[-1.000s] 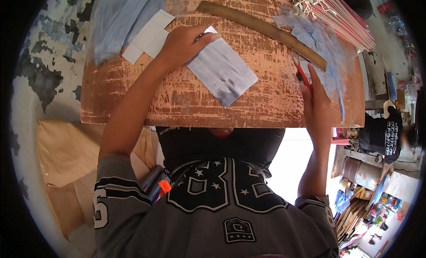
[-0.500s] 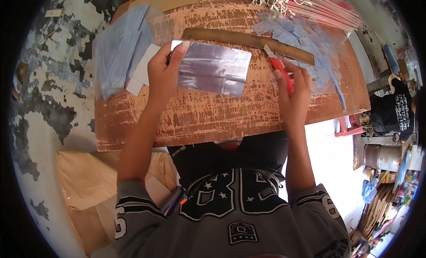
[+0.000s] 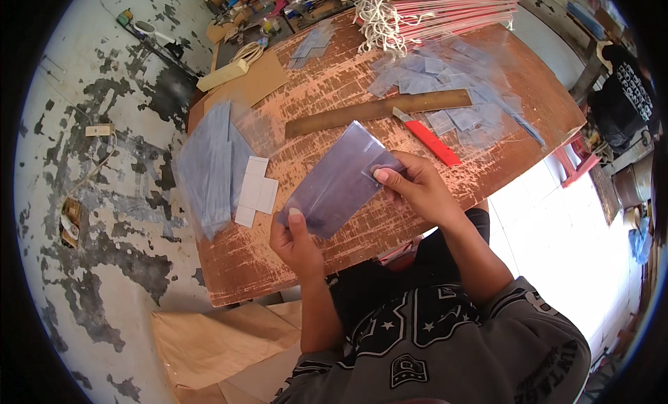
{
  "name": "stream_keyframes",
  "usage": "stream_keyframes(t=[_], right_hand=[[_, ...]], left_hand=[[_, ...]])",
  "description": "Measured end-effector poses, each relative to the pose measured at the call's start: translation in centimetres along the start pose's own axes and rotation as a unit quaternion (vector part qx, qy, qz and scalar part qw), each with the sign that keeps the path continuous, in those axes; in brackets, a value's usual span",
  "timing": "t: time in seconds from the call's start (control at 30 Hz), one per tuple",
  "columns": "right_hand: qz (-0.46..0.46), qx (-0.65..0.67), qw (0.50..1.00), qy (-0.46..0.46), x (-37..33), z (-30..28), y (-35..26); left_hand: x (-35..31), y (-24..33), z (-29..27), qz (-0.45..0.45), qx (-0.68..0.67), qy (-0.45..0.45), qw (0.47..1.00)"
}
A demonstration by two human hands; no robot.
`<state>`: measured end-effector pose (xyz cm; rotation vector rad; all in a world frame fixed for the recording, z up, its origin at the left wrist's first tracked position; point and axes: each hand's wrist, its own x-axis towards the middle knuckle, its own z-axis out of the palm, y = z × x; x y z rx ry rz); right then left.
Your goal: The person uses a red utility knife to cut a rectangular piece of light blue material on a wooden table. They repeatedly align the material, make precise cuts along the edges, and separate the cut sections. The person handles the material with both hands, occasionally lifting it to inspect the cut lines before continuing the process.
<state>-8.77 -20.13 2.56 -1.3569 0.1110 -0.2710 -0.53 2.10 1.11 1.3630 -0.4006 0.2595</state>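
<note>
Both hands grip a rectangular stack of clear, greyish plastic sheets (image 3: pixel 337 181), tilted above the near part of the table. My left hand (image 3: pixel 298 245) pinches its lower left corner, thumb on top. At the right end, my right hand (image 3: pixel 421 188) has its thumb pressed on the face and its fingers behind. A red utility knife (image 3: pixel 433 143) lies on the tabletop beyond my right hand, its blade pointing to the far left. Behind the sheets rests a long, flat brownish ruler-like strip (image 3: pixel 376 114).
The scratched brown table (image 3: pixel 254 268) carries a pile of long plastic strips (image 3: pixel 205 171) and a white cardboard piece (image 3: pixel 256 192) at left. Small plastic offcuts (image 3: pixel 445 70) spread at far right, near a bundle of red rods with white cords (image 3: pixel 445 11). A person in black (image 3: pixel 623 84) is at right.
My right hand has put the utility knife down on the table and taken hold of the sheets' right end. The sheets have come nearer and turned to slant. The view has shifted.
</note>
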Motion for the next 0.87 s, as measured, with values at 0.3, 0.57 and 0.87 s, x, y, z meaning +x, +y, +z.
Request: stream_keyframes(t=[0.3, 0.57, 0.87], right_hand=[[-0.07, -0.119, 0.987, -0.077, -1.8, -1.0, -2.1], [-0.279, -0.368, 0.879, -0.116, -0.9, -0.2, -6.3], [-0.169, -0.279, 0.945, -0.019, -1.0, 2.3, -6.8]], left_hand=[[2.2, 3.1, -2.5, -0.003, 0.136, -0.295, 0.946], [2.6, 6.6, 1.5, -0.05, 0.0, -0.29, 0.956], [0.1, 2.4, 2.1, 0.029, -0.041, -0.16, 0.986]])
